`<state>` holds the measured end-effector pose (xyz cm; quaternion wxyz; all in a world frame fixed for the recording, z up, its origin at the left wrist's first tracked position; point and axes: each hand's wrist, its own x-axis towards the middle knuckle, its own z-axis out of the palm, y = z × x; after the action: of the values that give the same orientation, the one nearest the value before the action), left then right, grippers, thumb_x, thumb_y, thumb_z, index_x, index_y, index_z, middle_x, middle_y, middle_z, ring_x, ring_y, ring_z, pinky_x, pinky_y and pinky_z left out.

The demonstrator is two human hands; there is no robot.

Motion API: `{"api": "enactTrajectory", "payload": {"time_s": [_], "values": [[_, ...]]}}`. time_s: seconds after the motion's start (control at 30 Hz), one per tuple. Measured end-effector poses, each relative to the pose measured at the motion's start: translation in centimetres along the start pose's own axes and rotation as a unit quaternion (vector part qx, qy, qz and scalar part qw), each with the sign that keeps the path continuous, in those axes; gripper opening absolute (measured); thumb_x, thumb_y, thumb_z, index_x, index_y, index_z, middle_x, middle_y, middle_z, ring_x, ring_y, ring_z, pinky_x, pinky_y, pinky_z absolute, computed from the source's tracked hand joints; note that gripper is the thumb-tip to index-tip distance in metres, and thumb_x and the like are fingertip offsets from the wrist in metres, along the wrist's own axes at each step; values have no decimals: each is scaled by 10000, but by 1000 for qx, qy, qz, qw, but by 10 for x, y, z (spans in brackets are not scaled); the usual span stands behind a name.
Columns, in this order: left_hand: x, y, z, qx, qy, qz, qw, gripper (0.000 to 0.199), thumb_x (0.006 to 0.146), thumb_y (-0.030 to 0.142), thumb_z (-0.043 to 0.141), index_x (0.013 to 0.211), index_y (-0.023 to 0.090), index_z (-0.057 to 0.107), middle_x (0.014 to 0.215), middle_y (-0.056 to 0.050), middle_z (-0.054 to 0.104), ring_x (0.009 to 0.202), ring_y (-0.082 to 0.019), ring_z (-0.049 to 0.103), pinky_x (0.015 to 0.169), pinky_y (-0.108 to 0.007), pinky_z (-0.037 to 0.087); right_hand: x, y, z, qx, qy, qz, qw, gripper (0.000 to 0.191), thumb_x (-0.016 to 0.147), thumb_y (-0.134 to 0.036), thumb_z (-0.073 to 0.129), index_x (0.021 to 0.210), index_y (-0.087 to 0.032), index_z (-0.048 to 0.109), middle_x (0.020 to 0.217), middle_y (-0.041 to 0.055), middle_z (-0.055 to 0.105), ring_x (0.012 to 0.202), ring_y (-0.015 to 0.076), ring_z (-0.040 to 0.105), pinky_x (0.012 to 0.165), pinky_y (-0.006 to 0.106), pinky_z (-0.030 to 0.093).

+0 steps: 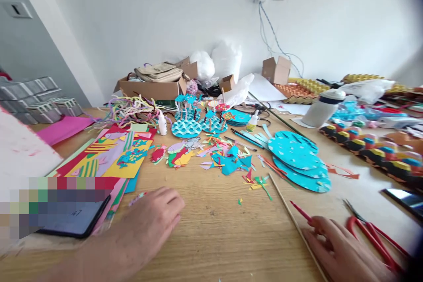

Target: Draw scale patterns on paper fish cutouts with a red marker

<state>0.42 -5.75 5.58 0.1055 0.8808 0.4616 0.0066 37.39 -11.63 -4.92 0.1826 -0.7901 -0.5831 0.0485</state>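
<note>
My left hand (pixel 157 213) rests loosely on the wooden table, back up, fingers lightly bent and nothing visible in them. A small paper fish (pixel 137 199) lies beside its knuckles, partly hidden behind it. At the lower right, my right hand (pixel 333 246) grips a red pen (pixel 300 211), its tip pointing up and left. A long thin wooden stick (pixel 286 205) runs beside and partly under that hand. Red-handled scissors (pixel 366 229) lie just to its right. Ahead are cut paper fish (pixel 178 155) and colourful paper scraps (pixel 231 161).
Colored paper sheets (pixel 132 163) and a phone (pixel 76 218) lie left. Blue paper discs (pixel 297 154), a white bottle (pixel 324 108) and painted egg-carton strips (pixel 370 150) stand right. Behind are finished wave-and-fish pieces (pixel 187 128), a glue bottle (pixel 162 123) and a cardboard box (pixel 152 88).
</note>
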Motion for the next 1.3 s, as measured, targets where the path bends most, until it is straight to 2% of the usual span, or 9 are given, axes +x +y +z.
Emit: {"api": "enactTrajectory", "payload": {"time_s": [0.1,0.23,0.47,0.57,0.63,0.77,1.0,1.13,1.3], "values": [[16,0,18,42,-36,-2,998,293,782,51,394,935,209,587,1028,-53,628,993,-217,573,886,-373,461,-1,-16,-9,-12,-62,22,998,347,816,-547,393,877,-262,580,849,70,678,763,248,660,588,331,485],[35,0,28,52,-36,15,998,304,800,54,392,1000,175,586,1107,-101,604,1071,-253,543,936,-420,438,0,-33,-13,-9,-86,-8,996,317,818,-510,384,831,-250,565,904,69,661,776,236,658,663,339,495],[45,5,39,35,-36,43,998,356,761,54,437,1035,222,589,1142,-64,604,1077,-230,552,932,-374,438,16,-23,-16,-45,-25,-31,998,276,853,-393,329,829,-224,545,937,84,638,778,239,649,608,341,470],[53,-16,32,32,-21,15,999,320,788,108,442,1048,228,586,1161,-59,597,1086,-222,549,935,-362,430,21,-31,-29,-28,32,-60,997,251,855,-402,364,821,-224,538,870,70,635,721,228,634,551,317,440],[64,-37,25,36,-3,-20,999,310,818,136,430,1083,214,571,1193,-76,575,1102,-225,536,945,-375,414,22,-48,-38,18,47,-117,992,229,878,-366,365,804,-222,527,816,49,617,642,181,605,552,289,431],[93,-72,14,43,19,-86,995,237,838,206,511,1067,209,572,1157,-84,580,1086,-237,529,924,-410,414,26,-97,-45,97,4,-228,969,146,889,-243,408,784,-216,505,734,15,575,618,138,551,557,237,400],[120,-86,20,35,-3,-140,990,269,872,360,558,1067,175,567,1126,-68,572,972,-207,570,826,-426,477,42,-157,-26,156,-93,-326,928,161,843,-81,438,734,-194,471,755,8,557,680,127,508,610,222,363],[128,-95,27,31,-5,-149,988,286,875,362,554,1093,176,558,1137,-71,568,981,-212,569,829,-432,478,48,-163,-3,180,-79,-341,919,170,835,-73,445,716,-190,474,742,12,554,686,131,507,603,222,347],[135,-106,33,25,-19,-151,988,285,875,364,555,1085,171,560,1099,-63,582,940,-203,584,804,-420,491,49,-155,21,202,-70,-309,927,166,830,-81,441,714,-194,479,733,12,558,661,131,514,573,219,336]]}}
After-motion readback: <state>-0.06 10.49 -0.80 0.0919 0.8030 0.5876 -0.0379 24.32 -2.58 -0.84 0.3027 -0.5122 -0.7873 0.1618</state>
